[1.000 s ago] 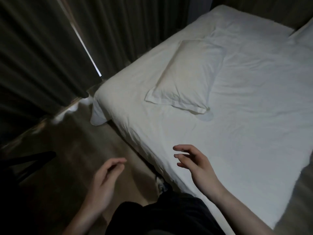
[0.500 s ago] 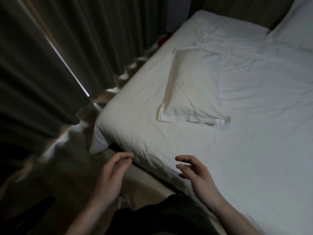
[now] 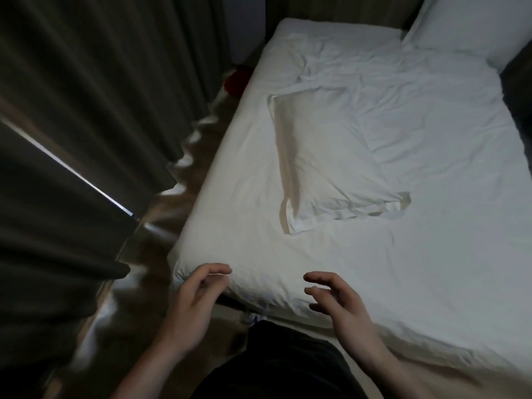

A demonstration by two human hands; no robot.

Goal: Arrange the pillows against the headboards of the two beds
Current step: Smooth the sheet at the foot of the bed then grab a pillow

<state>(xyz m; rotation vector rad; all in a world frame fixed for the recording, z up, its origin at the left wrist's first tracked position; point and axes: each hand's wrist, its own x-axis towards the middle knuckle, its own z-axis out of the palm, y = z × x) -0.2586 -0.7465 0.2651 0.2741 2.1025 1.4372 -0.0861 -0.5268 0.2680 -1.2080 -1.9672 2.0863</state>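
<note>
**A dark room with one thin line of light**

The room is dim. A thin bright strip of light (image 3: 86, 182) shows through a gap in the dark curtains (image 3: 72, 96) on the left. The white bed (image 3: 431, 254) is the brightest thing and looks a bit gray-blue. The pillow (image 3: 325, 159) in the middle has a soft shadow down its left side. The shiny floor (image 3: 161, 214) shows wavy, smeared patches of light. The left hand (image 3: 193, 306) and right hand (image 3: 342, 306) look a little blurry. Lines bend near the edges, and the corners are very dark.
</note>
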